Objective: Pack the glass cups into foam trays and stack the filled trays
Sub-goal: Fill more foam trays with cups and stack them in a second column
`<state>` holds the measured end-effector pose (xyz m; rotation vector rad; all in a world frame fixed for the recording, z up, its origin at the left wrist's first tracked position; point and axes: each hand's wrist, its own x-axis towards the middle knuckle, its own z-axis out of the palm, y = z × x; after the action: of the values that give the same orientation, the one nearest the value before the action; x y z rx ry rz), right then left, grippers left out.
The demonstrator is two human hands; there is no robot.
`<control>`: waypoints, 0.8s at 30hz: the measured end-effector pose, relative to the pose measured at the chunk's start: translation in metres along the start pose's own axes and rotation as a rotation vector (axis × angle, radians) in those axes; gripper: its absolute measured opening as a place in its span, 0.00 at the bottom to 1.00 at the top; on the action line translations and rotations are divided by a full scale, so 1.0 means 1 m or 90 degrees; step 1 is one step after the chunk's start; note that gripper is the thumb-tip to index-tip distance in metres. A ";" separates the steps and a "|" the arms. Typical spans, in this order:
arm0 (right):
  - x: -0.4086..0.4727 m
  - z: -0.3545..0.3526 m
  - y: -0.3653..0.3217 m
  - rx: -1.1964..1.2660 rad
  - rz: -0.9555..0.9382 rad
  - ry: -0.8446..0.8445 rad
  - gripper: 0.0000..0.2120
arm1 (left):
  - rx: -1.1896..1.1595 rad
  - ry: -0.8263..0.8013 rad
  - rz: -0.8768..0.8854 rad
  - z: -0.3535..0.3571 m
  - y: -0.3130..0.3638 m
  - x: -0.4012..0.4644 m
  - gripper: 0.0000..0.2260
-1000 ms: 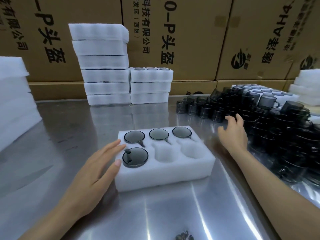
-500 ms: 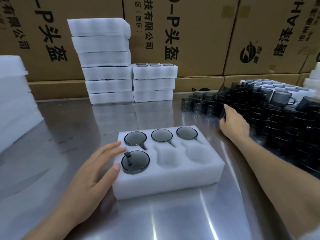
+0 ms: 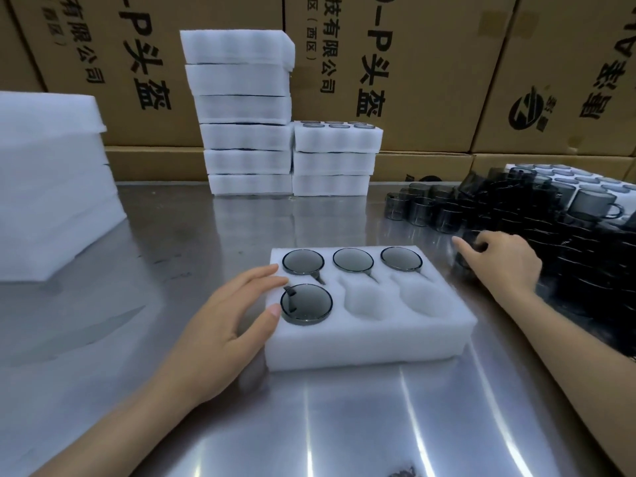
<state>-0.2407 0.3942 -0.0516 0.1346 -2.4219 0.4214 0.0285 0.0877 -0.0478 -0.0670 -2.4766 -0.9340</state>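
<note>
Hands: left (image 3: 220,325) flat on foam tray (image 3: 371,339) | right (image 3: 502,259) gripping cup (image 3: 464,249) | steel table (image 3: 344,425), cartons (image 3: 413,63) behind

Bright overhead light; glare streaks on table (image 3: 344,425); edges warped

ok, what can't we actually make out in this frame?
- Right hand, head view: fingers curl into the loose cups; grip on a cup unclear, dark glass blurs together.
- Loose cup count: they overlap, and the right edge cuts the pile.
- Stacked trays: contents hidden by foam walls.
- Left hand rests on the foam tray, covering its left edge.
</note>
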 end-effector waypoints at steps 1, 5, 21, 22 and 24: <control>-0.005 -0.004 -0.001 0.009 -0.013 0.002 0.23 | 0.003 -0.002 -0.002 0.000 0.000 0.000 0.22; -0.029 -0.017 -0.004 0.067 -0.075 -0.011 0.14 | 0.016 -0.008 -0.007 -0.001 0.001 -0.001 0.21; -0.095 -0.094 -0.110 0.431 -0.437 0.106 0.10 | 0.046 0.004 0.022 0.001 0.007 -0.004 0.21; -0.099 -0.094 -0.111 0.421 -0.446 0.087 0.10 | 0.047 0.003 0.023 0.000 0.007 -0.004 0.22; -0.103 -0.094 -0.108 0.396 -0.462 0.052 0.11 | 0.050 0.001 0.021 0.000 0.008 -0.005 0.22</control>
<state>-0.0831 0.3222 -0.0203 1.1863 -1.9049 0.7849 0.0341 0.0946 -0.0450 -0.0799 -2.4999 -0.8214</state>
